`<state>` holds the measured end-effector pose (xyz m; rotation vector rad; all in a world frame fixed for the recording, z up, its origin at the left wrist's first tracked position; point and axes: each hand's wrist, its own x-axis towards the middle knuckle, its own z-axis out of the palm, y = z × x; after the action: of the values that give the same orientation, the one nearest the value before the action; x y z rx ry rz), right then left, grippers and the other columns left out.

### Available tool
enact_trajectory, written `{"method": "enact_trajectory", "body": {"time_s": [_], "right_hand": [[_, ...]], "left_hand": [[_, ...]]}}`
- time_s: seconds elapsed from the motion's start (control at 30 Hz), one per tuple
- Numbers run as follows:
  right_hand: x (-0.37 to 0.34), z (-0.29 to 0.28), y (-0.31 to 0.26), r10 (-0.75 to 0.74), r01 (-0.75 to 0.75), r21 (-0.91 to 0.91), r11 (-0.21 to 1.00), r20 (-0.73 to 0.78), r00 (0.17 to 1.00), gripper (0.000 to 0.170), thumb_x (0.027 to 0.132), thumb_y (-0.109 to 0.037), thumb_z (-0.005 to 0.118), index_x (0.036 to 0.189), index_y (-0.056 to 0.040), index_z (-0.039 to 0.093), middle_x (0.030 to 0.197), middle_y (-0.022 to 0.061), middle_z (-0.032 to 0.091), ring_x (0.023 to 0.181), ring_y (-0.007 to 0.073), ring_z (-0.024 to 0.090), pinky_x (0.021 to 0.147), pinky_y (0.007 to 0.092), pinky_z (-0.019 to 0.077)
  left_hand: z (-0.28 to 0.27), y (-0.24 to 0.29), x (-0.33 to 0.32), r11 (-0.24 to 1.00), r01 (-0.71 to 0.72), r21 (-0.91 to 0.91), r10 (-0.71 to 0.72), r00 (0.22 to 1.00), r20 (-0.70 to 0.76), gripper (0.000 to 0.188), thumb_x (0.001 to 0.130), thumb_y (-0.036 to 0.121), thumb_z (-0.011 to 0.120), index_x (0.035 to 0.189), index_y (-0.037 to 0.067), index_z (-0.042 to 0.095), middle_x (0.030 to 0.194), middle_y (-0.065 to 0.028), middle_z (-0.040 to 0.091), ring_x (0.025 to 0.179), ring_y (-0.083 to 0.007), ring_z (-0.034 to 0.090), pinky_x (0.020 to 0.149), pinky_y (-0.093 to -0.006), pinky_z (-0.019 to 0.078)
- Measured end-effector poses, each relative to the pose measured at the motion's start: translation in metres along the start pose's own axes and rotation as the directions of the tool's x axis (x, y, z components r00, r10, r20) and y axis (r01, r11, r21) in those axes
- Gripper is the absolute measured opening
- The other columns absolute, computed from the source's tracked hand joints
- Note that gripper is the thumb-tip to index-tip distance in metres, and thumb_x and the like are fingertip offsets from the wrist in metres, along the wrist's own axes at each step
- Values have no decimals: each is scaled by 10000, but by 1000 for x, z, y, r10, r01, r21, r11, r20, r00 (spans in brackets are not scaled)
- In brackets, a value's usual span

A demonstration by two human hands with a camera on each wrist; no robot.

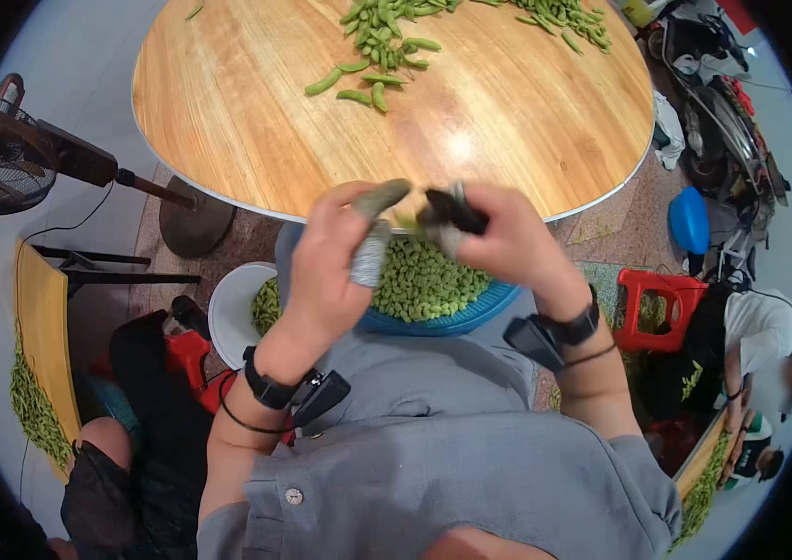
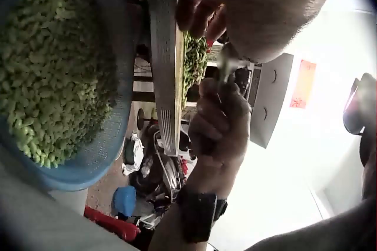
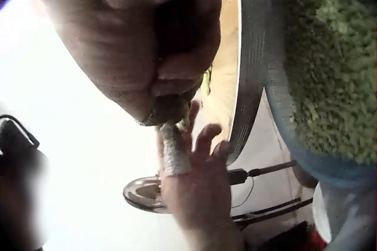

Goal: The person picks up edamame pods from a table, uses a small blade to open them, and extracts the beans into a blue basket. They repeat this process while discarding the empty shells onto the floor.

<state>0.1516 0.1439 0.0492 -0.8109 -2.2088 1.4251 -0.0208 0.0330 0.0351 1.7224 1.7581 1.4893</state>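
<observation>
In the head view the left hand (image 1: 326, 257) and right hand (image 1: 512, 238) meet above a blue basket (image 1: 494, 303) of shelled green beans (image 1: 428, 280). A blurred green pod (image 1: 405, 220) lies between their fingertips; both hands seem to pinch it. The left hand has a grey-green cover on one finger and white wrapping on the thumb. Dark and pale covers wrap fingertips of the right hand, whose other fingers curl in the right wrist view. Left-hand fingers (image 3: 206, 139) spread there, and the wrapped thumb touches the right fingertips. Fingers hide most of the pod.
A wooden table (image 1: 256, 121) carries piles of pods (image 1: 382, 42). To the left stand a fan (image 1: 13, 159) and a white bucket (image 1: 228, 313) with pods. On the right are a red stool (image 1: 634, 313), a blue basin (image 1: 689, 220) and a person in white (image 1: 760, 327).
</observation>
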Motion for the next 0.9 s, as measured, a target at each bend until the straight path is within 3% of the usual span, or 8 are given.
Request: {"method": "enact_trajectory", "body": {"time_s": [0.07, 0.13, 0.2, 0.27, 0.4, 0.7, 0.77, 0.9], "right_hand": [[-20, -3, 1, 96, -111, 214, 970, 80, 992, 234, 734, -49, 662, 963, -8, 637, 720, -39, 555, 668, 30, 463, 575, 215, 411], [-32, -2, 4, 132, -123, 323, 938, -4, 991, 258, 742, -41, 655, 993, 7, 618, 778, -48, 560, 712, 29, 470, 613, 196, 410], [-38, -1, 11, 140, -127, 359, 924, -9, 990, 278, 763, -38, 631, 1036, 8, 606, 816, -38, 571, 745, 31, 482, 641, 200, 420], [-42, 4, 14, 147, -133, 402, 906, -5, 989, 299, 783, -36, 608, 1079, 9, 594, 854, -27, 582, 779, 34, 494, 669, 204, 431], [-48, 11, 10, 182, -167, 412, 896, 1, 983, 380, 862, -61, 500, 1237, 2, 513, 931, 62, 622, 843, 97, 559, 754, 261, 471], [-58, 19, 22, 62, -70, 275, 959, 37, 997, 371, 815, -27, 440, 1177, 19, 506, 872, 122, 588, 796, 166, 564, 730, 305, 474], [-58, 21, 22, 58, -59, 312, 948, 11, 998, 387, 817, -20, 438, 1198, 16, 497, 888, 103, 592, 810, 163, 560, 739, 305, 474], [-54, 20, 18, 144, -165, 460, 872, 82, 986, 427, 825, -5, 432, 1249, -17, 490, 861, 37, 581, 719, 114, 531, 647, 264, 463]], "left_hand": [[7, 0, 5, 990, -138, -11, 138, 990, 27, 172, 859, 100, 561, 999, 8, 600, 821, -130, 608, 775, -237, 610, 737, -303, 475], [10, -2, -3, 910, 293, -292, -96, 836, 540, 166, 871, 107, 540, 999, 17, 596, 814, -125, 597, 772, -242, 602, 732, -309, 476], [19, -1, -8, 865, 335, -373, -75, 822, 565, 153, 884, 92, 530, 1007, 18, 584, 808, -82, 607, 746, -188, 590, 691, -279, 472], [18, 2, -12, 612, 667, -424, -258, 676, 691, 150, 901, 87, 516, 1020, 18, 577, 795, -29, 612, 692, -93, 553, 629, -220, 447], [14, 7, -16, 517, 738, -435, -396, 656, 643, 145, 917, 83, 498, 1018, 25, 584, 774, 10, 601, 649, -28, 503, 586, -177, 414], [28, 6, -24, 654, 606, -452, -416, 788, 455, 186, 922, 159, 549, 1038, 23, 600, 713, 11, 576, 589, -55, 484, 548, -201, 400], [30, 5, -24, 936, 325, -131, -269, 906, 327, 85, 841, 33, 539, 923, 31, 564, 726, -73, 600, 618, -142, 562, 579, -251, 437], [30, -4, -23, 952, -219, 213, 161, 952, 262, 80, 800, 29, 572, 871, 23, 536, 713, -130, 577, 608, -207, 577, 576, -301, 449]]}}
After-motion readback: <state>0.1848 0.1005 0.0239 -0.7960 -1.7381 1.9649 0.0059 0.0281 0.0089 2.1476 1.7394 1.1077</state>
